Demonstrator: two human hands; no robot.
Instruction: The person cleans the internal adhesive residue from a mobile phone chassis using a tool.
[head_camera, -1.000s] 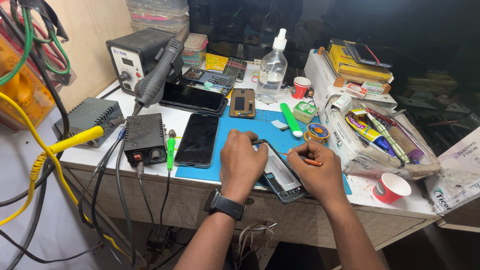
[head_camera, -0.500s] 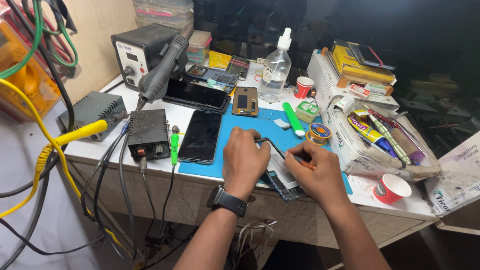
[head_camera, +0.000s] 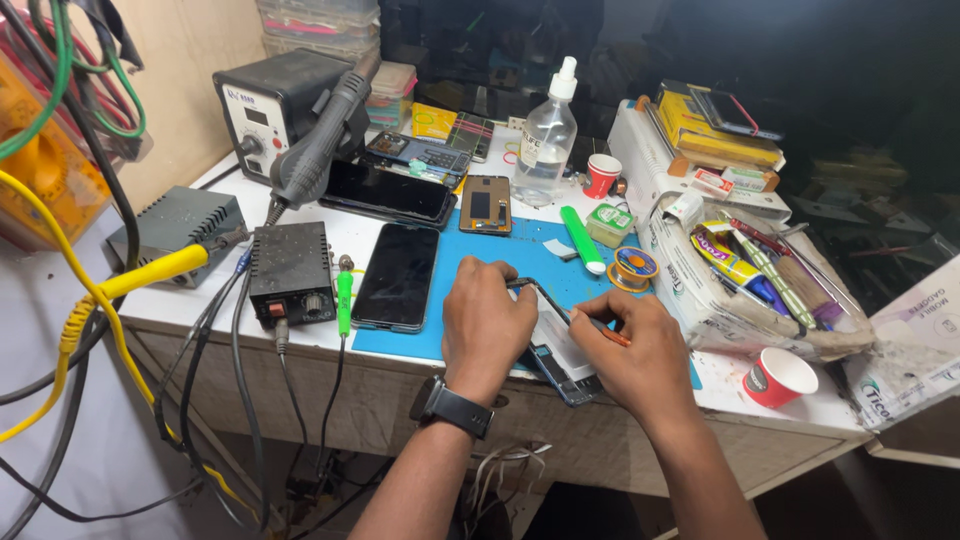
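An opened phone (head_camera: 556, 340) lies on the blue mat (head_camera: 500, 262) at the bench's front edge. My left hand (head_camera: 485, 322), with a black watch on the wrist, presses down on the phone's left side and grips its frame. My right hand (head_camera: 640, 355) holds a thin orange-tipped tool (head_camera: 600, 328) whose point rests on the phone's pale inner surface. Part of the phone is hidden under both hands.
A dark phone (head_camera: 398, 275) lies left on the mat, two more devices behind it. A black hot-air station (head_camera: 275, 100), small power box (head_camera: 290, 272), clear bottle (head_camera: 547, 135), green tool (head_camera: 580, 238), solder spool (head_camera: 636, 268), cluttered tray (head_camera: 735, 280), red paper cup (head_camera: 778, 377) and hanging cables (head_camera: 90, 300) surround them.
Both hands stay on the opened phone; the view has shifted slightly. The right hand's tool has crept a little along the phone's inside.
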